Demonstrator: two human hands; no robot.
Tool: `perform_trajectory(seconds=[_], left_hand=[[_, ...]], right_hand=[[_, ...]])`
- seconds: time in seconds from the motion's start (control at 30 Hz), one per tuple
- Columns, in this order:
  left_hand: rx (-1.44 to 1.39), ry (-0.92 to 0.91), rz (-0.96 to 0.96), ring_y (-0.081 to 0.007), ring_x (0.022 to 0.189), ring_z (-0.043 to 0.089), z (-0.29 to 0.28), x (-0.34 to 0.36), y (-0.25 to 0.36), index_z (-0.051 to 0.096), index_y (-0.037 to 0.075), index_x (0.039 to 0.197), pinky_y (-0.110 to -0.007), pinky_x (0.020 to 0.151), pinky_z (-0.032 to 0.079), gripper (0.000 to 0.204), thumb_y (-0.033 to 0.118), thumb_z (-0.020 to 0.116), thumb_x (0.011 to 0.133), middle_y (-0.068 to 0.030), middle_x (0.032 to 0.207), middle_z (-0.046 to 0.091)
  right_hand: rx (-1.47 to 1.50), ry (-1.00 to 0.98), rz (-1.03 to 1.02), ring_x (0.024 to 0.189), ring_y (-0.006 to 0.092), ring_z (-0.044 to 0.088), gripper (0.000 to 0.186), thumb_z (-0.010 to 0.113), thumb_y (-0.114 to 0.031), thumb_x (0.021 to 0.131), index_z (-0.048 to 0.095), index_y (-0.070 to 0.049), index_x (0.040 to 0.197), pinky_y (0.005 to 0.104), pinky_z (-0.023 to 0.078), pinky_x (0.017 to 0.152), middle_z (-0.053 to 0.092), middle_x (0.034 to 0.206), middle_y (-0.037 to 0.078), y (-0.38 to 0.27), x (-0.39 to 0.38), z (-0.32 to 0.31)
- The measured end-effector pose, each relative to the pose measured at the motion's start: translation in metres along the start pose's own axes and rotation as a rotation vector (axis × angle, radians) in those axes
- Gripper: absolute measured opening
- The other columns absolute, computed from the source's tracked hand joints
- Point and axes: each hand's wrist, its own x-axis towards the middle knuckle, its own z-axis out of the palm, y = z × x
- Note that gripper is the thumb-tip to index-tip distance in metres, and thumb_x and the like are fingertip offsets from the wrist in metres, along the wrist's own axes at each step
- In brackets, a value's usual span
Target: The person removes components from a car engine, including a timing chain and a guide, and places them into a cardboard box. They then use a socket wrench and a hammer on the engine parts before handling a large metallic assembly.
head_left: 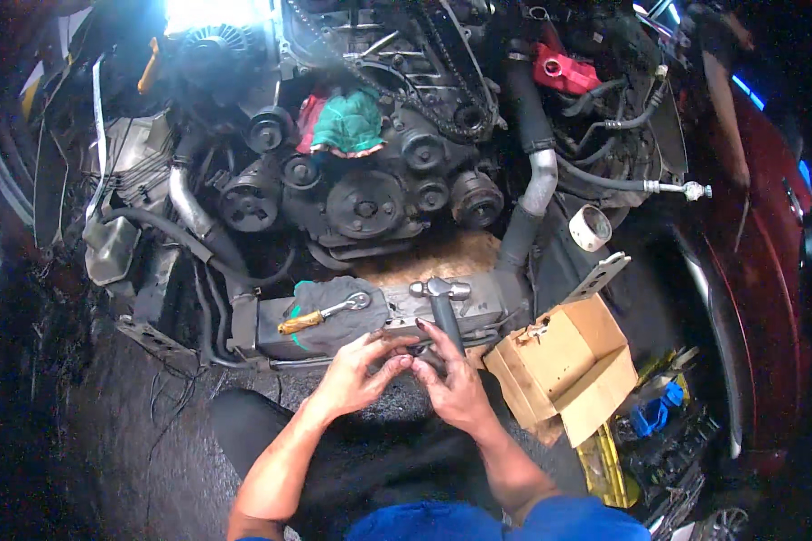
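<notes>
- Both hands meet over a small dark part (417, 361) at the front crossmember, just below the hammer (442, 302).
- Left hand (359, 371): fingers curled round the part, thumb on top.
- Right hand (453, 383): closed on the same part from the other side; what kind of part it is cannot be made out.
- Ratchet (323, 314) lies unused on a grey rag (334, 329).
- Engine (370, 171) front is stripped: pulleys bare, chain exposed, a green rag (347, 122) stuffed in.
- Judgement: mid-job, reassembly mostly left.
- Open cardboard box (568, 365) sits right.

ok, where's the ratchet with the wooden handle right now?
Head view, just left of centre: the ratchet lies on a grey cloth on the front crossmember, left of the hammer and just above the left hand.
</notes>
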Motion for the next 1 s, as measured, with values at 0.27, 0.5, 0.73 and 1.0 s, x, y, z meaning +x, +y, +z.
perform_trajectory(seconds=[0.27,0.5,0.73,1.0], left_hand=[[0.295,0.206,-0.006,-0.0324,0.095,0.063,-0.029,-0.005,-0.009,0.064,0.007,0.117,-0.041,0.082,0.050,0.029,0.021,0.065,0.092,-0.0135,0.100,0.065],[0.442,0.195,-0.008,-0.0365,0.097,0.063,-0.029,-0.013,-0.027,0.066,0.008,0.114,-0.044,0.083,0.051,0.027,0.020,0.066,0.090,-0.0166,0.103,0.065],[0.498,0.487,-0.052,-0.0362,0.087,0.062,-0.077,-0.009,-0.056,0.065,0.002,0.103,-0.044,0.076,0.049,0.019,0.016,0.064,0.091,-0.0189,0.093,0.065],[0.580,0.354,-0.219,-0.0349,0.092,0.062,-0.072,-0.002,-0.062,0.067,0.004,0.110,-0.042,0.082,0.048,0.024,0.022,0.062,0.094,-0.0171,0.097,0.065]], right_hand=[[-0.040,0.400,0.114,0.089,0.0118,0.059,0.033,0.061,-0.012,0.094,0.058,-0.003,0.126,0.0291,0.049,0.081,0.066,0.100,0.007,0.036,0.028,-0.051],[-0.029,0.506,0.212,0.102,0.0156,0.058,0.027,0.059,-0.011,0.095,0.062,-0.002,0.120,0.0299,0.045,0.091,0.067,0.107,0.011,0.070,0.024,-0.082],[-0.198,0.605,0.169,0.107,0.0235,0.059,0.035,0.059,-0.026,0.097,0.062,0.000,0.119,0.0348,0.044,0.097,0.066,0.113,0.016,0.085,0.021,-0.086],[0.022,0.699,0.265,0.064,0.0024,0.040,0.036,0.051,-0.032,0.102,0.057,-0.009,0.129,0.0193,0.036,0.053,0.048,0.078,-0.004,0.112,-0.031,-0.123]])
